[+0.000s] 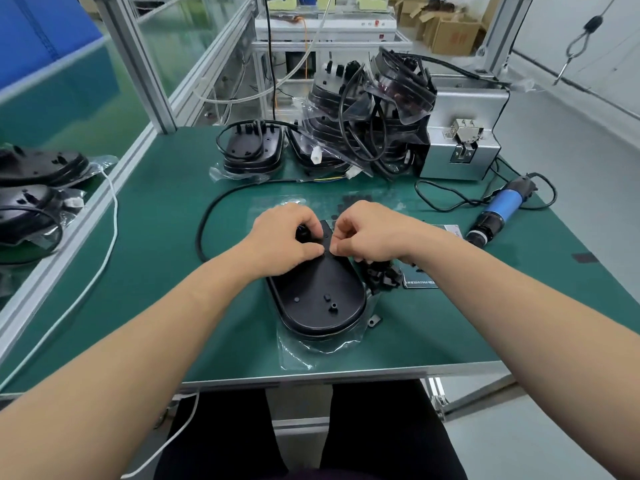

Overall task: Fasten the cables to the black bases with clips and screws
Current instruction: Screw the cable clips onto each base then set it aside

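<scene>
A black base point(318, 299) lies on the green tabletop point(156, 271) near you, its cable point(204, 223) looping off to the left. Your hands meet at its far end: your left hand point(284, 237) grips the cable's end, and your right hand point(367, 233) pinches what may be a small clip, hidden by your fingers.

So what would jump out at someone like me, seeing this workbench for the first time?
Probably the two bare arms reaching in: the left hand and right hand meet, fingers curled, over the far end of an oval black base on the green table, the left gripping a small black part there. Behind them rises a tangled heap of bases and cables in clear bags, and a blue electric screwdriver lies at the right.
</scene>
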Available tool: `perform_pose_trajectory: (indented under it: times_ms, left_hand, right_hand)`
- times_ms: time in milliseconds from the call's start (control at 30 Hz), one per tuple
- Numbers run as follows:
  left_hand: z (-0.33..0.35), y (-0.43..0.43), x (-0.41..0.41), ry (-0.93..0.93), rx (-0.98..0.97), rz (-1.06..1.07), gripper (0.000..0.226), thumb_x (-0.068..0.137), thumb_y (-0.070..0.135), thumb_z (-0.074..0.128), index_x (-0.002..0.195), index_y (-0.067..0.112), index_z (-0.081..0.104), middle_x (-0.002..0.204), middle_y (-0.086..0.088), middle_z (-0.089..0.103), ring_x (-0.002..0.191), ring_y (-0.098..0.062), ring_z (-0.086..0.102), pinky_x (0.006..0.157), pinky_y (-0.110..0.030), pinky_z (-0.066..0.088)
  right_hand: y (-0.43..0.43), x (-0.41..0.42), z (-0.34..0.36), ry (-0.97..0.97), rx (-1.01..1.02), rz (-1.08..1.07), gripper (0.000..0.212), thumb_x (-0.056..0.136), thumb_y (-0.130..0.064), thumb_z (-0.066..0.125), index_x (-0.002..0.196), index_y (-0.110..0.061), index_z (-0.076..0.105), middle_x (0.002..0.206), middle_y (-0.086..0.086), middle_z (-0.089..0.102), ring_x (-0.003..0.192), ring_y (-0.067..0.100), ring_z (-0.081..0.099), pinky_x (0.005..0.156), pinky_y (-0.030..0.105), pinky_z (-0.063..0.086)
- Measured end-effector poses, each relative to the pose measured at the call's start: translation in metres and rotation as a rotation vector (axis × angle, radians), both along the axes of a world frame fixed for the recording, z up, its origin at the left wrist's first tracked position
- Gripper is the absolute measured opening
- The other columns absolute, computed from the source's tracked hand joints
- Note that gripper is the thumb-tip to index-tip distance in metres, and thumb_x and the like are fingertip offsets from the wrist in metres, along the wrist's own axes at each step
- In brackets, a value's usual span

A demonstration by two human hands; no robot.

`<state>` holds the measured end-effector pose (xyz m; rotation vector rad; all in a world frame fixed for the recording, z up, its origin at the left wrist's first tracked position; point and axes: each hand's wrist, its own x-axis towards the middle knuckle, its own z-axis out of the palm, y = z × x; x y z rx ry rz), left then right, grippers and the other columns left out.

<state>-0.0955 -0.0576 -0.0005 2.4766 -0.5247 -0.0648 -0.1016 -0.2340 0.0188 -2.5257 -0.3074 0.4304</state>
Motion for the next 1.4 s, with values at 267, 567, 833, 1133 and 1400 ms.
perform_pose_trajectory:
  times_ms: [267,567,833,1133,1400]
  left_hand:
    - [-0.001,0.000,0.000,0.017,0.015,0.000,0.022,0.081,0.016,0.071,0.102,0.017,0.066,0.112,-0.001,0.060,0.110,-0.022,0.053,0.103,-0.043,0.037]
    - [-0.003,0.001,0.002,0.028,0.002,-0.001,0.023,0.080,0.017,0.071,0.101,0.022,0.064,0.114,-0.001,0.058,0.110,-0.025,0.051,0.105,-0.044,0.035]
    - [-0.004,0.001,0.002,0.020,0.013,0.004,0.024,0.080,0.017,0.072,0.102,0.022,0.064,0.113,0.000,0.058,0.109,-0.022,0.051,0.107,-0.042,0.032]
    - [-0.003,0.001,0.002,0.040,0.013,0.012,0.024,0.080,0.020,0.072,0.103,0.023,0.064,0.112,0.000,0.057,0.110,-0.024,0.049,0.105,-0.042,0.033]
    - [-0.002,0.000,0.001,0.030,0.005,0.005,0.025,0.080,0.020,0.072,0.103,0.022,0.063,0.115,-0.001,0.058,0.110,-0.022,0.050,0.107,-0.040,0.031]
  right_hand:
    - [0.008,0.002,0.009,-0.043,-0.150,0.025,0.021,0.088,-0.021,0.068,0.067,-0.023,0.062,0.057,-0.004,0.062,0.060,0.014,0.060,0.059,0.025,0.047]
    - [0.001,0.009,0.010,-0.076,-0.152,0.131,0.017,0.087,-0.026,0.071,0.073,-0.029,0.063,0.075,0.000,0.073,0.055,-0.001,0.059,0.073,0.032,0.056]
    - [0.003,0.014,0.010,-0.109,-0.200,0.190,0.020,0.088,-0.023,0.070,0.071,-0.029,0.062,0.063,-0.001,0.069,0.051,-0.012,0.054,0.062,0.025,0.046]
    - [0.002,0.015,0.016,-0.035,-0.177,0.191,0.017,0.091,-0.025,0.067,0.075,-0.030,0.064,0.076,0.004,0.075,0.068,0.015,0.071,0.068,0.035,0.060]
    - [0.007,0.014,0.012,-0.054,-0.231,0.196,0.015,0.089,-0.026,0.067,0.075,-0.026,0.064,0.065,-0.002,0.072,0.053,-0.003,0.060,0.067,0.025,0.052]
